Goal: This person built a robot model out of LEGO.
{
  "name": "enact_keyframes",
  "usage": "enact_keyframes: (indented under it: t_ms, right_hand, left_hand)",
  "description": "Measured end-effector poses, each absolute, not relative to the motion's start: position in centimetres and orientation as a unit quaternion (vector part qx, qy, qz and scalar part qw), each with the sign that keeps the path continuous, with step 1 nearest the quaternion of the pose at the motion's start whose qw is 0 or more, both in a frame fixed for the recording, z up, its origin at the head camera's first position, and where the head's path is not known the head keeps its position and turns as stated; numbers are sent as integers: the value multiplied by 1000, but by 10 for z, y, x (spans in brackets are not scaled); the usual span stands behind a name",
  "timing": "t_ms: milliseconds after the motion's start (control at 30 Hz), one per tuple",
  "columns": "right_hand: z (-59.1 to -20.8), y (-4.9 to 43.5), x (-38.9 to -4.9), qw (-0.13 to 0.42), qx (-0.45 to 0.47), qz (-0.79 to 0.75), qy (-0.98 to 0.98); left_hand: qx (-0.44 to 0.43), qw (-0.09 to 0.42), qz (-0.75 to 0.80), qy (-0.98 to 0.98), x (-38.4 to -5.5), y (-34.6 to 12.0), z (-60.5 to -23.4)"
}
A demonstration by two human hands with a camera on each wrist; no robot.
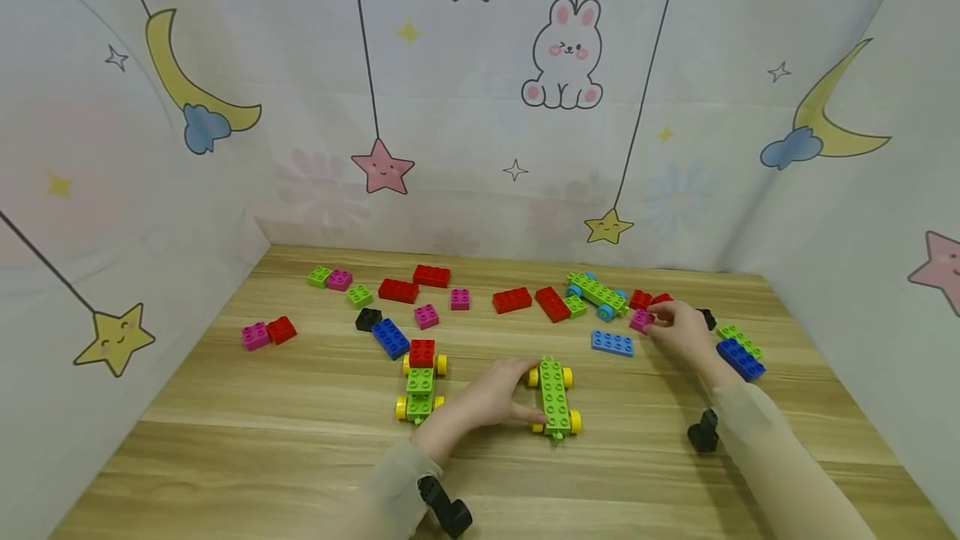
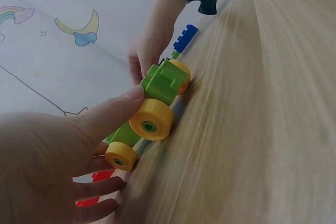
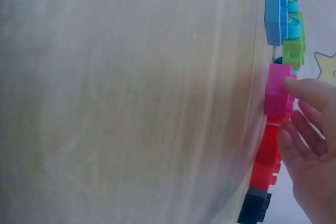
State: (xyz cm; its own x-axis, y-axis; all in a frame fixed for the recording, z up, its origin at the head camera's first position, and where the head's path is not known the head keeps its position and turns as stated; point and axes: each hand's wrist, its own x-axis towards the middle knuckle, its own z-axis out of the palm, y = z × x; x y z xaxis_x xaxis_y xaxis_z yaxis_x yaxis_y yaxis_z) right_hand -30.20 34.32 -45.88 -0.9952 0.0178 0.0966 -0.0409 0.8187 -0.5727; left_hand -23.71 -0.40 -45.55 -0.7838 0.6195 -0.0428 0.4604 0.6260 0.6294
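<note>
My left hand [image 1: 491, 397] holds a lime-green toy car base [image 1: 553, 394] with yellow wheels by its left side. In the left wrist view the thumb [image 2: 118, 108] lies against the green base near one wheel. At the right, my right hand [image 1: 681, 333] reaches to the back and pinches a small pink brick [image 1: 642, 321] between thumb and fingers. The right wrist view shows this pink brick [image 3: 278, 90] beside red bricks [image 3: 265, 156]. Left of my left hand stands another green car [image 1: 420, 394] with yellow wheels, a red brick [image 1: 422, 352] on its front.
A green car base with blue wheels [image 1: 597, 293] stands at the back right. Near my right hand lie a light blue brick [image 1: 612, 343], a dark blue brick [image 1: 740, 359] and a black piece [image 1: 707, 319]. Several red, pink, green and blue bricks are scattered along the table's back left.
</note>
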Motion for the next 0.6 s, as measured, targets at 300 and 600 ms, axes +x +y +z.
enact_keyframes:
  t_ms: [300,600]
  right_hand:
    - [-462,342,-305,30,6,294,-955]
    - [-464,342,-307,19,1,293,-956]
  left_hand:
    - [301,129,303,895,-237,-4,-456]
    - [302,131,306,893,-237,-4,-455]
